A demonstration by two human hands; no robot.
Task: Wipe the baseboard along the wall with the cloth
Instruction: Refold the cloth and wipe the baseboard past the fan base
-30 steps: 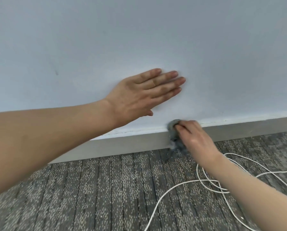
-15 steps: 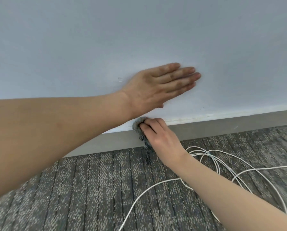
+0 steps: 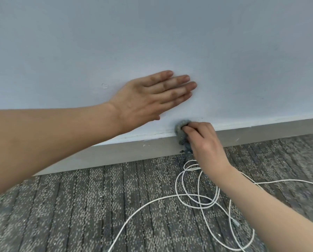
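Head view: my right hand (image 3: 204, 142) is clamped on the bunched grey cloth (image 3: 181, 130), pressing it on the top edge of the baseboard (image 3: 115, 155). My left hand (image 3: 148, 99) is flat and spread on the wall (image 3: 152, 33), just above and left of the right one, holding nothing. The baseboard's long axis runs left-right past both hands, so the next wipe has to follow that line. The right hand is nearer and on it. White cable (image 3: 197, 195) is looped on the carpet (image 3: 79, 206) under my right wrist; snag risk, I'd say.

Left hand (image 3: 148, 100), right hand (image 3: 204, 142): bare, no sleeves, rings or watch; forearms uncovered; short nails.
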